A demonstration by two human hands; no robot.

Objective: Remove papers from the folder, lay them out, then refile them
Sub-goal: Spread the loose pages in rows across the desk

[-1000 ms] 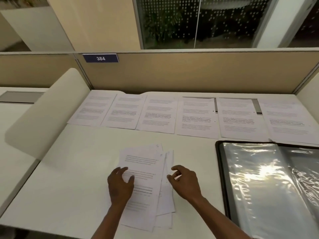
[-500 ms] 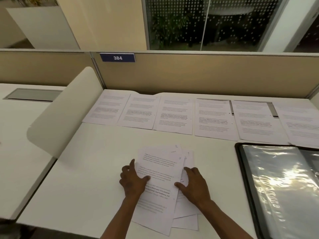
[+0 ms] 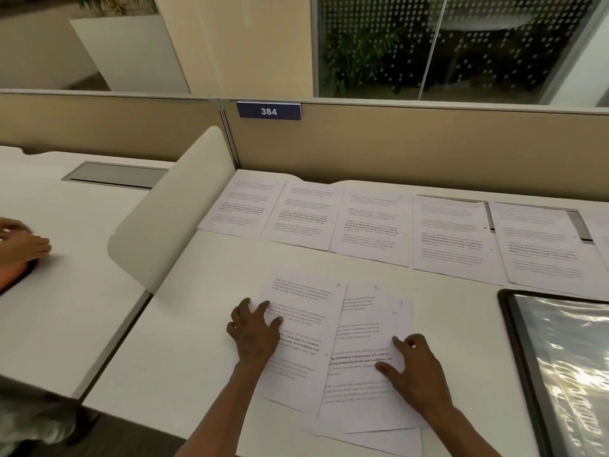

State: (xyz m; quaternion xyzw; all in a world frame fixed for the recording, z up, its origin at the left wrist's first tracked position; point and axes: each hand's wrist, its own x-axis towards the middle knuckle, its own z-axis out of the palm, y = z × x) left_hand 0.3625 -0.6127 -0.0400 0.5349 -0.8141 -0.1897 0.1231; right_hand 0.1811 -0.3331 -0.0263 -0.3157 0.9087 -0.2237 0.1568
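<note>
A loose pile of printed papers (image 3: 359, 328) lies near the front of the white desk (image 3: 204, 324). My left hand (image 3: 255, 331) presses flat on the top sheet (image 3: 303, 311), which sits shifted to the left of the pile. My right hand (image 3: 412, 367) rests with spread fingers on the sheets beneath it. Several more printed sheets (image 3: 369, 222) lie in a row along the back of the desk. The open black folder (image 3: 560, 364) with shiny plastic sleeves lies at the right, partly out of frame.
A beige partition (image 3: 395, 143) with a "384" plate (image 3: 268, 111) closes the back. A white curved divider (image 3: 171, 206) separates this desk from the left desk, where another person's hands (image 3: 19, 239) rest.
My left hand has slid the top sheet to the left, fanning the pile wider. My right hand has moved right and down on the lower sheets. The view has panned left.
</note>
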